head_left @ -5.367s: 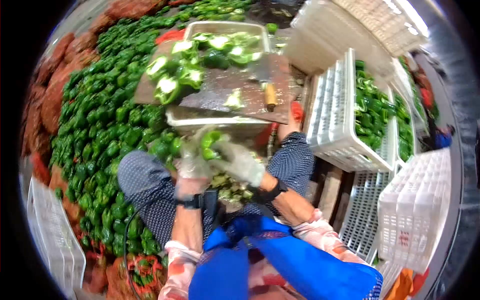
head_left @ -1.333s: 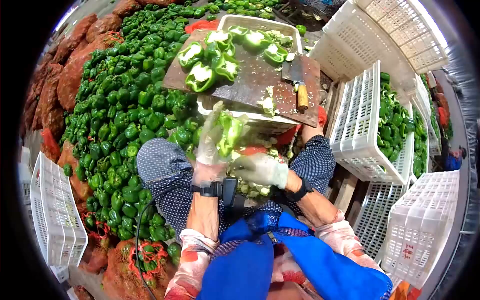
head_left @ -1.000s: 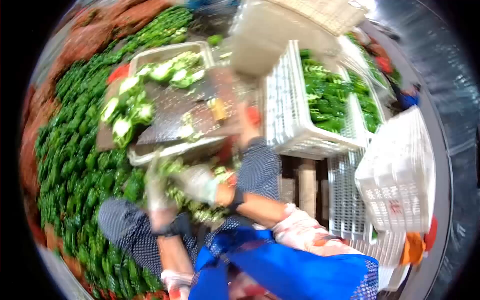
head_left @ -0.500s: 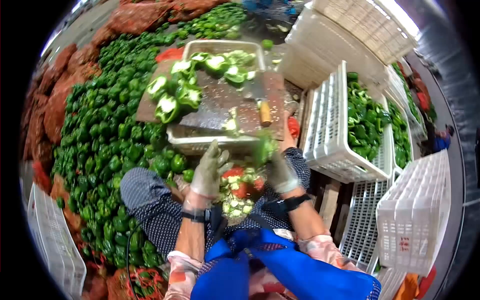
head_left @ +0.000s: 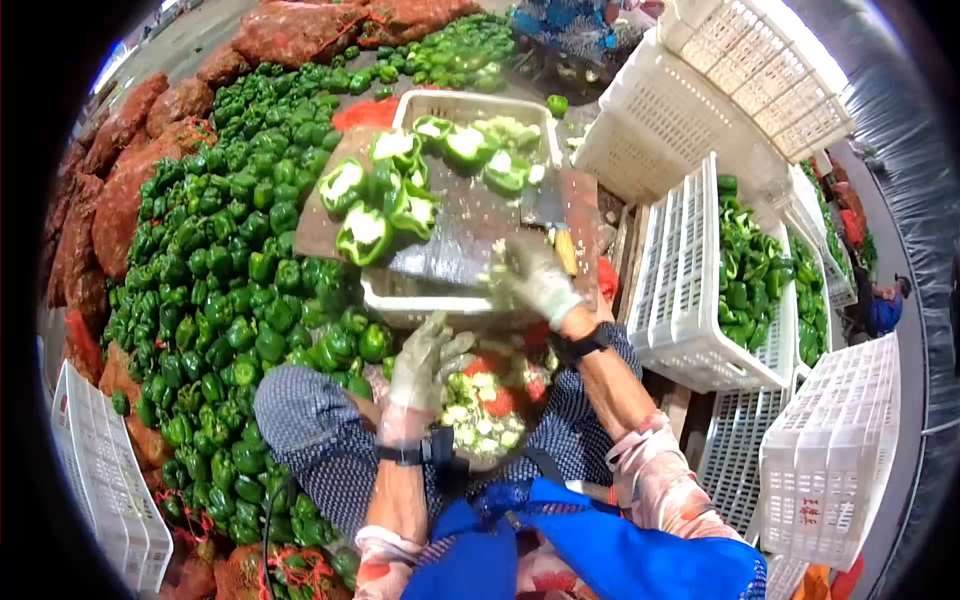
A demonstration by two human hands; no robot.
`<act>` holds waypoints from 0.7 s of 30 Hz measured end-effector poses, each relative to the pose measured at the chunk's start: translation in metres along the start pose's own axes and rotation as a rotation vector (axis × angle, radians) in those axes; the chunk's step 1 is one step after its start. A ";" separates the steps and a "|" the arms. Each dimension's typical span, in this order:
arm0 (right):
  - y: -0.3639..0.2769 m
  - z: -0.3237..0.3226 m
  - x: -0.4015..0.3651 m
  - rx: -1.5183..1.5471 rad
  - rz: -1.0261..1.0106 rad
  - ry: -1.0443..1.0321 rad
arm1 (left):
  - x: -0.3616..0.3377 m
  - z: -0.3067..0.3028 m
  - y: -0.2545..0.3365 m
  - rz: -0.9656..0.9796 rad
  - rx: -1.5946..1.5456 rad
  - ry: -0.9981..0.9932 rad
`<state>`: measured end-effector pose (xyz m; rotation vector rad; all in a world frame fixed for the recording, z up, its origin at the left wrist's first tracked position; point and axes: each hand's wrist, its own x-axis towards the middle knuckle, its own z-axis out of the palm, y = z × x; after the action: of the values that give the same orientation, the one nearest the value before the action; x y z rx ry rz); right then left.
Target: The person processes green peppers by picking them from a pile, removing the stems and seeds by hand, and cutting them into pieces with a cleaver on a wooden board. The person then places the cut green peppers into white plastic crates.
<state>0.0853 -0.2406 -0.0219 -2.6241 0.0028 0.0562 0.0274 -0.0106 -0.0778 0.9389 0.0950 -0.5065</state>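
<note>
My left hand (head_left: 428, 362), in a pale glove, hovers above my lap with its fingers apart and nothing in them. My gloved right hand (head_left: 540, 282) is at the near edge of the wooden board (head_left: 450, 215), its fingers smeared by motion beside a pale pepper scrap (head_left: 493, 272). Just beyond that hand lies a cleaver (head_left: 545, 208) with a wooden handle. Cut green pepper halves (head_left: 365, 232) rest on the board's left and far side. Beneath the board is a white crate (head_left: 400, 303). Pale pepper cores (head_left: 485, 428) are heaped between my knees.
Whole green peppers (head_left: 230, 290) cover the ground on the left, with red mesh sacks (head_left: 130, 215) behind them. At the right stands a white crate (head_left: 680, 270) of cut peppers (head_left: 745, 280). More white crates (head_left: 825, 450) surround it. Another person (head_left: 885, 305) is at far right.
My right hand has moved from above my lap forward to the board. The green pepper piece that was at it no longer shows there. My left hand stays nearly in place, and the view has shifted slightly.
</note>
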 end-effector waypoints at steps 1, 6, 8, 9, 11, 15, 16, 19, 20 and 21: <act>0.000 0.016 0.005 -0.148 -0.107 -0.021 | 0.000 -0.003 0.002 0.021 -0.007 0.010; -0.040 -0.005 0.024 -0.140 -0.195 -0.301 | 0.003 -0.010 0.015 0.008 -0.099 0.041; -0.037 -0.027 0.059 -0.114 -0.030 -0.135 | 0.008 -0.014 0.008 0.024 -0.110 0.040; -0.009 -0.020 0.086 -0.156 -0.136 0.113 | 0.010 -0.012 0.012 -0.002 -0.136 0.037; -0.010 -0.037 0.120 -0.371 -0.004 0.168 | 0.015 -0.016 0.012 -0.096 -0.148 0.020; 0.017 -0.019 0.161 -0.684 0.077 0.037 | 0.022 -0.019 0.008 -0.031 -0.244 -0.040; 0.021 -0.015 0.161 -0.684 0.080 0.024 | 0.022 -0.018 0.010 -0.034 -0.246 -0.040; -0.017 -0.024 0.103 -0.423 -0.097 0.139 | 0.024 -0.019 0.012 -0.044 -0.263 -0.078; -0.032 -0.023 0.075 -0.312 -0.204 0.161 | 0.023 -0.019 0.012 -0.079 -0.279 -0.088; -0.044 -0.017 0.048 -0.191 -0.309 0.183 | 0.021 -0.021 0.012 -0.112 -0.292 -0.094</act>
<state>0.1347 -0.2104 0.0128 -2.7771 -0.3595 -0.3048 0.0541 0.0045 -0.0873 0.6260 0.1334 -0.6212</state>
